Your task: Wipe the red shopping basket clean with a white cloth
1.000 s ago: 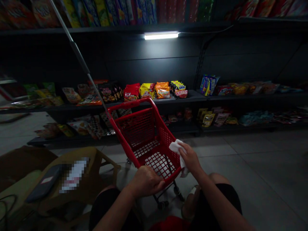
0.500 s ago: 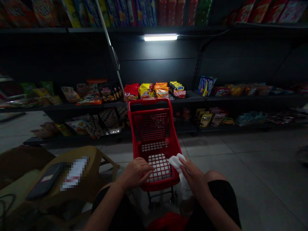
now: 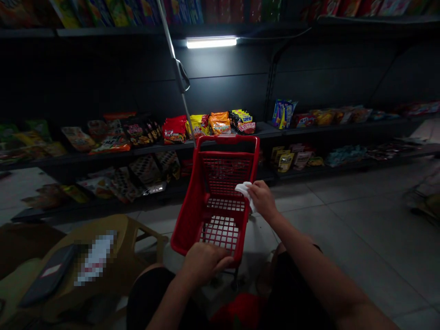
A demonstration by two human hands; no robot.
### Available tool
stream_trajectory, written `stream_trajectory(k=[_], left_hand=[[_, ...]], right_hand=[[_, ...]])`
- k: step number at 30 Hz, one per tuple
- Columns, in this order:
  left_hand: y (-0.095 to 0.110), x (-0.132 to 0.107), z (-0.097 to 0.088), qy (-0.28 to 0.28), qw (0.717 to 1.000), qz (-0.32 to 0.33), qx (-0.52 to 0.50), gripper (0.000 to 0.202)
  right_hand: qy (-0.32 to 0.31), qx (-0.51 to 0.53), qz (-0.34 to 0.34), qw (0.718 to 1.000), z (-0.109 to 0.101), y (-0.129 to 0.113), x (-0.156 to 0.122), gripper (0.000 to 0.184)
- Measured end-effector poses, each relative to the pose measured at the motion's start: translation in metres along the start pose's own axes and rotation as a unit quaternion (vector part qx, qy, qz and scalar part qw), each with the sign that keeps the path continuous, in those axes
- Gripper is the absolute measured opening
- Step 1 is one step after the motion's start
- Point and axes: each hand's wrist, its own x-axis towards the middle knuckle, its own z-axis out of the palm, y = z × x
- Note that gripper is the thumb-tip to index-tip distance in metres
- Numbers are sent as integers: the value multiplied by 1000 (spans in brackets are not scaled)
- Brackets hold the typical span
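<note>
Red moulded-plastic shopping cart [image 3: 189, 215] stands on the pale grey tiled floor [image 3: 302, 215], ahead of the person, between the knees and the dark panelled shelving [image 3: 220, 87]. Long axis runs away from the body, near rim to raised handle bar [image 3: 237, 139], far end veering slightly right. Right hand [image 3: 263, 199] is farther forward, at the cart's right-hand top edge; fingers pinched together on a crumpled, soft white cloth [image 3: 244, 189], laid against that edge. Left hand [image 3: 203, 263] is nearer the body, curled over the near rim, thumb alongside; fingertips hidden, firmness of hold cannot be judged. Surfaces: smooth glossy rim, square-grid base, slotted back panel. Slim silver metal pole [image 3: 169, 39], dark grip midway, rises leftward from the handle's left corner.
</note>
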Motion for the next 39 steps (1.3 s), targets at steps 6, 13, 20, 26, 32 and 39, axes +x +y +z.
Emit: stream_trajectory(k=[6, 13, 20, 26, 32, 39], left_hand=[[-10, 5, 0, -7, 1000, -21, 10, 46], [-9, 4, -3, -18, 999, 27, 9, 47], [0, 5, -3, -9, 999, 26, 16, 45], [0, 6, -4, -12, 1000, 19, 21, 47], [18, 8, 4, 18, 1000, 18, 8, 41], [-4, 1, 12, 223, 964, 38, -138, 31]], right_hand=[[-28, 59, -72, 995, 10, -67, -117, 21], [-52, 73, -138, 986, 7, -2, -85, 28], [29, 84, 18, 996, 5, 28, 1, 24], [-68, 92, -99, 988, -1, -65, -115, 17], [-107, 61, -141, 982, -9, -37, -93, 18], [-198, -56, -90, 974, -31, -15, -27, 25]])
